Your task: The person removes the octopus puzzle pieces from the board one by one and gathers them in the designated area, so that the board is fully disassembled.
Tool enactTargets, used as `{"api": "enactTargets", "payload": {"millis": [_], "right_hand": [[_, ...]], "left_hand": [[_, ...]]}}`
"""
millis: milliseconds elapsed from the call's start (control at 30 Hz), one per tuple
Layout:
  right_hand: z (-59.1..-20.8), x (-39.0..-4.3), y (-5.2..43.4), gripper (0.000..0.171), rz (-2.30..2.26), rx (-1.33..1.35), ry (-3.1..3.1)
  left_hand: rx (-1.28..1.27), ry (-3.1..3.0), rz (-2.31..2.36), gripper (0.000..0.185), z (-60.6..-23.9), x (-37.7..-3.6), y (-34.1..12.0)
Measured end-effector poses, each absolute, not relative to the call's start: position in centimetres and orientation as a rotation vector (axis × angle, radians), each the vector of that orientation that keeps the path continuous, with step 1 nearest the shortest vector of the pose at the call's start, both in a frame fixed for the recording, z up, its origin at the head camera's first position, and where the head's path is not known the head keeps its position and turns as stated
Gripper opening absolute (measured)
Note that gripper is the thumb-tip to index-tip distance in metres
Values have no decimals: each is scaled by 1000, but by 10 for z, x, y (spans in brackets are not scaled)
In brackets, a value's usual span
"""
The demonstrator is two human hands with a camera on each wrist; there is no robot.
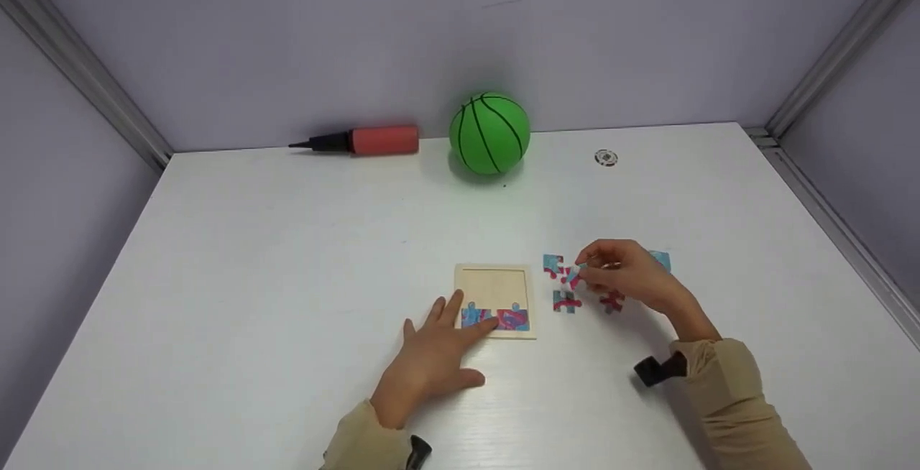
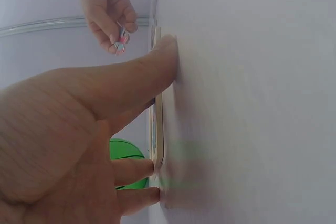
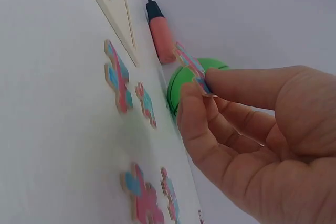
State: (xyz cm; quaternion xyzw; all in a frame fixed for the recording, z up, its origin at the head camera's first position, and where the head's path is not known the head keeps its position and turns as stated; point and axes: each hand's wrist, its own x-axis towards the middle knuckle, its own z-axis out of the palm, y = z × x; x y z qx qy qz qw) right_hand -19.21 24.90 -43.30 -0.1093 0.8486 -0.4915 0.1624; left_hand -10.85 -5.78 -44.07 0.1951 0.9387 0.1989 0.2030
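Left hand [image 1: 435,362]: we saw fingers spread, index across fitted pieces [image 1: 514,320] at the tray's [image 1: 492,287] near edge.
Right hand [image 1: 627,274]: pinched the raised piece [image 3: 189,61] beyond the tray's right edge.
Tray: lay left of that piece, well off the worktop's [image 1: 251,276] back edge.

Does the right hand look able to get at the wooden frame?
Probably yes: the left hand covers only the lower-left part of the wooden frame, leaving its upper part open to the right hand.
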Motion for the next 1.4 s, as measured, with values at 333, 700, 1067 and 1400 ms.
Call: {"api": "enactTargets", "payload": {"millis": [333,700,1067,1400], "right_hand": [[-429,-188,291,26,-1439,-256,2430],[-429,-187,334,22,-1250,-245,2429],[-428,-189,346,21,-1029,-159,2504],[-429,-187,343,20,-926,-146,2590]], "left_hand": [[538,2608,593,71,-436,-106,-59],[535,2621,573,72,-438,-108,-58],[552,2620,568,71,-438,-107,-60],[556,2622,577,70,-440,-107,-59]]}}
